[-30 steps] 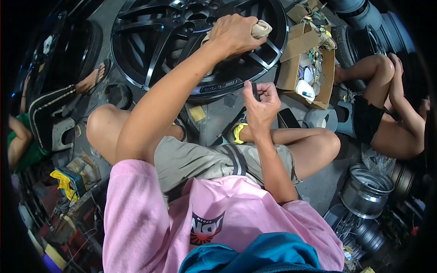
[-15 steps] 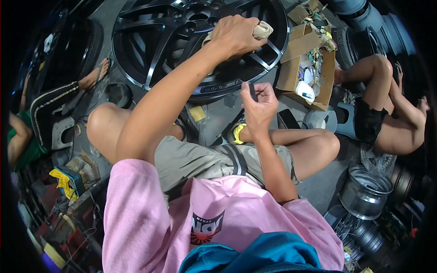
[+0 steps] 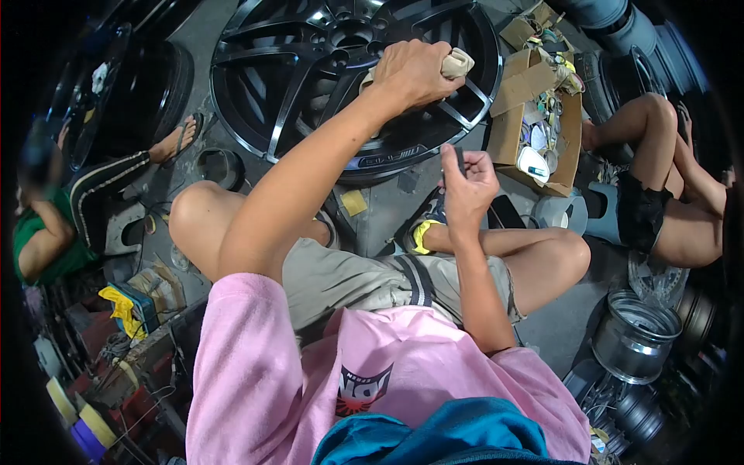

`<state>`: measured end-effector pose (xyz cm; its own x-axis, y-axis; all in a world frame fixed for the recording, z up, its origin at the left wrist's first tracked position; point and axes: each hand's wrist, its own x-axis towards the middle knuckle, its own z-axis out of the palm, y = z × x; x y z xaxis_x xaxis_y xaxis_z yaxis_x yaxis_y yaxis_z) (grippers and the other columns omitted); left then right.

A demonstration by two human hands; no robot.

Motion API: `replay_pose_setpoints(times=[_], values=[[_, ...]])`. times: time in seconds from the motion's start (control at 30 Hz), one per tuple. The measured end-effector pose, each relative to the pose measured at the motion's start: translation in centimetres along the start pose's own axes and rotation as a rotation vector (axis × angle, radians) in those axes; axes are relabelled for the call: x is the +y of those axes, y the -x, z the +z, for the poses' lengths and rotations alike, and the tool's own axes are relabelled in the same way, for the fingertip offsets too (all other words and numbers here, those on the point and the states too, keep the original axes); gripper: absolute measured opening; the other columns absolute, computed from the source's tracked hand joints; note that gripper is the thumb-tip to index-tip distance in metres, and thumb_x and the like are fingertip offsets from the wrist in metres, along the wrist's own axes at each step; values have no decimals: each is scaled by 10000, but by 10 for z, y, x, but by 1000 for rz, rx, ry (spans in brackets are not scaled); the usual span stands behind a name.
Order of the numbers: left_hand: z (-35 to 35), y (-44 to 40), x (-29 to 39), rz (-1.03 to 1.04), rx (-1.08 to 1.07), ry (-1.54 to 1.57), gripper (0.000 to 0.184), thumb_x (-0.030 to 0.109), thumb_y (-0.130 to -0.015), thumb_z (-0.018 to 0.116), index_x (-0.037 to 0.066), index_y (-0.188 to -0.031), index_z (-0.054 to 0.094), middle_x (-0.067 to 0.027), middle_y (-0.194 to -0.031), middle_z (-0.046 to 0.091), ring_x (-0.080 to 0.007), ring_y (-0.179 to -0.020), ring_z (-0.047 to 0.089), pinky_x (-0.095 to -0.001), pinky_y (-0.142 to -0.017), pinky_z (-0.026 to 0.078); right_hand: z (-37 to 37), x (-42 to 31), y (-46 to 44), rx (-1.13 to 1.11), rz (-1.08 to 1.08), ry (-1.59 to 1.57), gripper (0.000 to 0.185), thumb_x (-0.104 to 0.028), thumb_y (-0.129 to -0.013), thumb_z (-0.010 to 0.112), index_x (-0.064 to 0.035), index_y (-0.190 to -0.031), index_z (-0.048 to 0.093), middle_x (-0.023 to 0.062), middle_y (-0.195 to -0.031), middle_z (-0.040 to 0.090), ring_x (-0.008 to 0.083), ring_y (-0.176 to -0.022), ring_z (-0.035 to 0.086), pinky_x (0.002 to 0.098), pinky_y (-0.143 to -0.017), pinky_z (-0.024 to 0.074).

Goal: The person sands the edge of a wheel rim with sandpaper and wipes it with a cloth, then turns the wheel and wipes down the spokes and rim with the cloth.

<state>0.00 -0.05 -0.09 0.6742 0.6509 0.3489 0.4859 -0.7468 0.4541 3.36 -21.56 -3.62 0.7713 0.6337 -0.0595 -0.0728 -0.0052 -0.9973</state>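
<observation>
**Beige cloth at the wheel face, dark block in the other hand**

Our left hand (image 3: 415,74) is closed around a beige cloth (image 3: 459,63), which seems pressed to the face of the black alloy wheel (image 3: 310,54). Our right hand (image 3: 473,186) pinches a small dark block (image 3: 461,161) between thumb and fingers, just off the near rim. The wheel lies face up in front of us, with a cardboard box (image 3: 505,138) of small items just beside it. We judge the step to be wiping with 1 hand; the next move seems to call for even pressure and a firmly bunched cloth.
</observation>
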Motion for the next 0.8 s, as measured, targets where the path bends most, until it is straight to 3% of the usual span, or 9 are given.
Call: replay_pose_setpoints(times=[0.27, 0.33, 0.43, 0.63, 0.7, 0.73, 0.8], values=[[4, 1, 0, 6, 13, -7, 506, 583, -863, 798, 95, -998, 792, -201, -859, 795, -419, -813, 785, -528, -763, 632, 14, -1, 37, -146, 127, 60, 251, -174, -989, 865, -47, -943, 653, -31, -773, 639, 22, -645, 566, 228, -510, 508], [2, 1, 1, 1, -13, -9, 502, 574, -854, 805, 94, -997, 777, -198, -860, 795, -419, -820, 785, -527, -765, 630, 4, -3, 22, -87, 47, 93, 217, -172, -993, 859, -39, -972, 689, -24, -785, 650, 21, -649, 570, 214, -514, 524], [2, 5, 1, 2, 3, 28, 466, 538, -850, 809, 88, -961, 760, -205, -844, 784, -429, -809, 773, -530, -760, 619, -21, -1, -6, -33, 31, 51, 257, -168, -985, 865, -42, -1071, 659, -5, -855, 656, 59, -571, 608, 204, -465, 459], [3, 6, 1, 10, -5, 42, 468, 523, -847, 806, 75, -971, 757, -200, -891, 796, -423, -849, 778, -524, -780, 620, -36, -15, -17, -62, -68, 60, 265, -158, -982, 865, -45, -1049, 635, 3, -901, 667, 64, -553, 607, 204, -474, 466], [3, 5, 2, -13, -13, -28, 486, 540, -850, 801, 74, -984, 760, -196, -902, 801, -415, -865, 787, -523, -786, 626, -32, -16, -18, -89, -61, 118, 222, -125, -992, 847, -49, -1031, 642, 11, -930, 676, 58, -608, 625, 213, -487, 497], [2, 5, 2, -9, -34, -51, 507, 566, -849, 796, 87, -1011, 768, -193, -907, 805, -407, -872, 794, -526, -787, 632, -29, -12, -18, -116, -22, 34, 186, -99, -1000, 830, -47, -1044, 657, 19, -975, 688, 72, -725, 658, 224, -516, 548], [6, 5, -1, -16, -32, -49, 526, 608, -861, 787, 118, -1052, 777, -185, -913, 808, -396, -869, 797, -527, -776, 633, -24, -14, -14, -140, -215, 171, 122, -78, -972, 840, -49, -1071, 773, 45, -1104, 684, 129, -956, 683, 237, -577, 618]])
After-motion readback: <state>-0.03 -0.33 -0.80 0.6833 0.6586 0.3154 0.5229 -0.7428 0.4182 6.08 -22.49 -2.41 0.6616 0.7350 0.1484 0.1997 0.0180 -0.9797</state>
